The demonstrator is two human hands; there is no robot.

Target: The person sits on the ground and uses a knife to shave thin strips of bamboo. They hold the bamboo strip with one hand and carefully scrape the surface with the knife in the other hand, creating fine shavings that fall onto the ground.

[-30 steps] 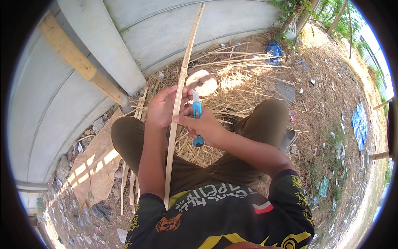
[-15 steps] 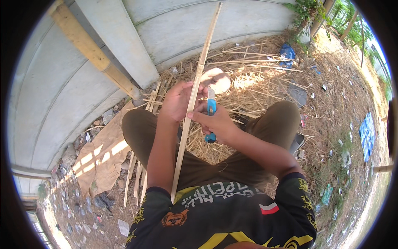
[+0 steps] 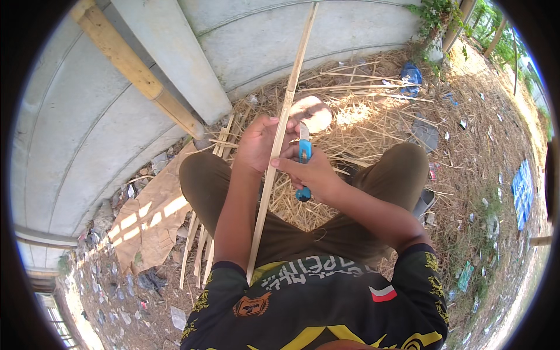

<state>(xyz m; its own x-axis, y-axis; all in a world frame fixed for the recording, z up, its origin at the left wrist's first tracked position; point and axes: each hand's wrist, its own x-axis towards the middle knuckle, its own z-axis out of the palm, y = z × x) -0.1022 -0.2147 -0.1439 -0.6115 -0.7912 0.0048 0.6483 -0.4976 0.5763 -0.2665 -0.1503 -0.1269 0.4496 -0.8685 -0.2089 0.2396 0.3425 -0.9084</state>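
A long, narrow bamboo strip (image 3: 299, 61) slants from beside my left sleeve up past both hands toward the wall. My left hand (image 3: 254, 144) is closed around the strip from its left side, and the strip hides part of its fingers. Closed on a blue utility knife (image 3: 304, 153), my right hand (image 3: 319, 173) is just to the right, its thumb pressing against the strip. The knife stands nearly upright, its blade pointing away from me, close to my left fingertips. Whether the blade touches the strip I cannot tell.
Shavings and thin strips (image 3: 356, 119) cover the ground between and beyond my knees. More bamboo strips (image 3: 197, 245) lie by my left leg, beside a flattened brown sheet (image 3: 154, 219). A bamboo pole (image 3: 131, 67) leans near the concrete wall (image 3: 256, 35). Blue plastic (image 3: 411, 79) lies far right.
The whole view has shifted slightly, so everything appears a little farther right. Both hands, the bamboo strip and the utility knife keep nearly the same places relative to each other.
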